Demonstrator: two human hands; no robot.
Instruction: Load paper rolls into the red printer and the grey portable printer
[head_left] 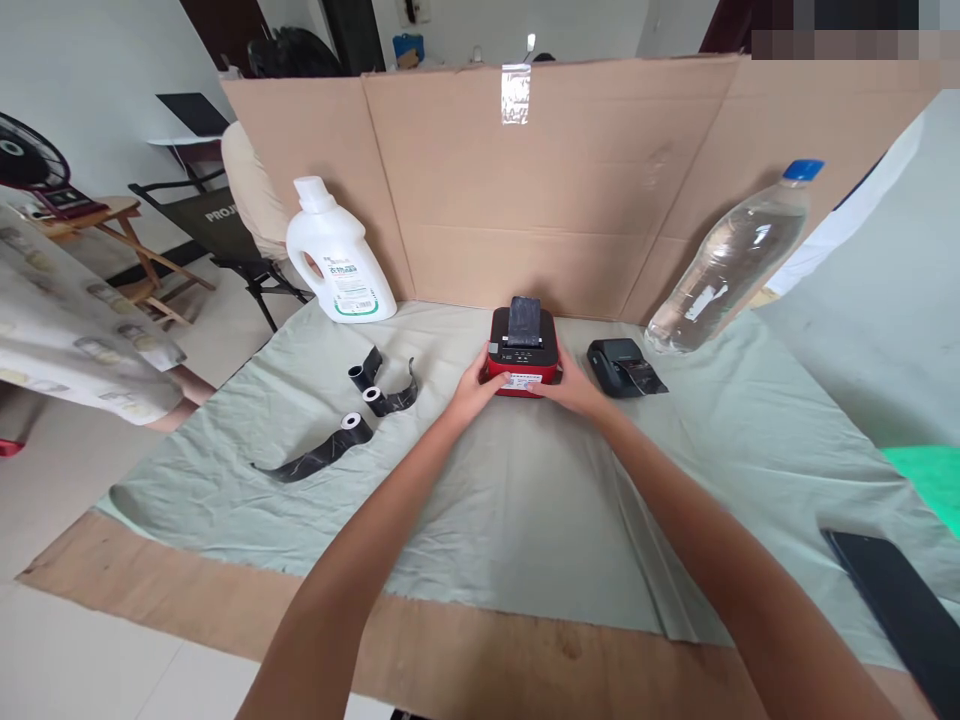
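Observation:
A small red and black label printer [523, 348] stands on the pale green cloth [525, 500], with a black strip sticking up from its top. My left hand [474, 388] grips its left side and my right hand [571, 386] grips its right side, fingers curled round the front corners. Left of it lie three small rolls [365, 396] with black paper trailing off them. A black printer [619, 364] sits just to the right.
A white detergent bottle [335, 255] stands at the back left and a clear water bottle [731, 262] leans at the back right. A cardboard screen [570, 180] walls off the back. A dark phone [900, 610] lies at the front right edge. Chairs and a fan stand on the left.

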